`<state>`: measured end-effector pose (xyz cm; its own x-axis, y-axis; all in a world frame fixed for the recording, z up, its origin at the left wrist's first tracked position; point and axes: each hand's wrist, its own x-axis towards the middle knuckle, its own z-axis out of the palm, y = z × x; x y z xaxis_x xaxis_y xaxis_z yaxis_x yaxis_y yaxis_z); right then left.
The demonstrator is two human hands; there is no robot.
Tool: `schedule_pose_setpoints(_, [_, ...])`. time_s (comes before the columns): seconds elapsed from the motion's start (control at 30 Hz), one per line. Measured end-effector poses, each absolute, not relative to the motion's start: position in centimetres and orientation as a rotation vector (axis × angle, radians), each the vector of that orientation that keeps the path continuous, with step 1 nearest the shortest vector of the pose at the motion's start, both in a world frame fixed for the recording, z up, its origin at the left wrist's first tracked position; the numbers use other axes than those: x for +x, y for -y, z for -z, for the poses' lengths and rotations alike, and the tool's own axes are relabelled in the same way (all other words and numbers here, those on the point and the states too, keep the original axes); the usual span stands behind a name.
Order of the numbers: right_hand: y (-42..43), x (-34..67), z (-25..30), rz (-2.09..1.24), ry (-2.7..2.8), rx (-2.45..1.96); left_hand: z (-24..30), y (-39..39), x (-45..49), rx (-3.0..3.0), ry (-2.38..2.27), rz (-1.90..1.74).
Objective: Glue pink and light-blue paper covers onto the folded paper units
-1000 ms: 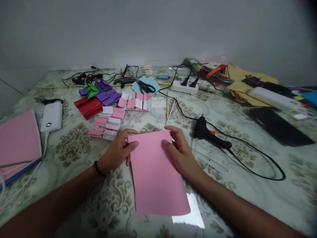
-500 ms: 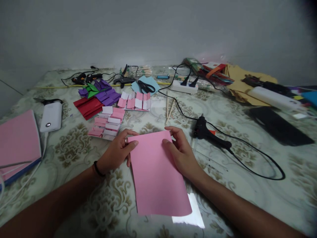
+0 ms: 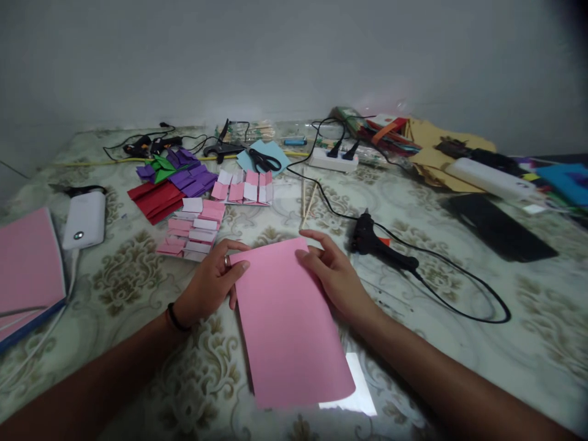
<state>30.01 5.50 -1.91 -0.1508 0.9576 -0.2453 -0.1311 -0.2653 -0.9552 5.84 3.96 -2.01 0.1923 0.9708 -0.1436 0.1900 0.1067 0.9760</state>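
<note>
A pink paper sheet (image 3: 287,324) lies flat on the patterned table (image 3: 459,343) in front of me. My left hand (image 3: 210,283), with a ring and a dark wristband, grips the sheet's far left corner, thumb on top. My right hand (image 3: 334,275) pinches the far right corner, fingers curled over the edge. Both hands hold the top edge of the sheet.
Folded pink and white paper pieces (image 3: 195,229) lie just beyond my left hand, with red (image 3: 156,199) and purple pieces (image 3: 188,174) farther back. A black glue gun (image 3: 376,248) with its cable lies right of my right hand. Scissors (image 3: 264,160), a power strip (image 3: 333,160), a white power bank (image 3: 84,218) and a pink pad (image 3: 27,263) are around.
The view has shifted slightly; the sheet and both hands sit a little further left in the frame. The hands keep their grip on the sheet's top corners.
</note>
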Motion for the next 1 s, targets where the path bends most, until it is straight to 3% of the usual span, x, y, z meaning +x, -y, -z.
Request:
schedule_pose_setpoints(0.13, [-6.0,30.3,1.3,-1.723,1.025,-1.240,2.1,-3.9,5.7,1.348,-1.244,-0.875])
schedule_pose_setpoints(1.0, [-7.0,31.1,2.5,-1.359,1.366,-1.258,1.4,-4.1,5.8,1.361,-1.320,-0.790])
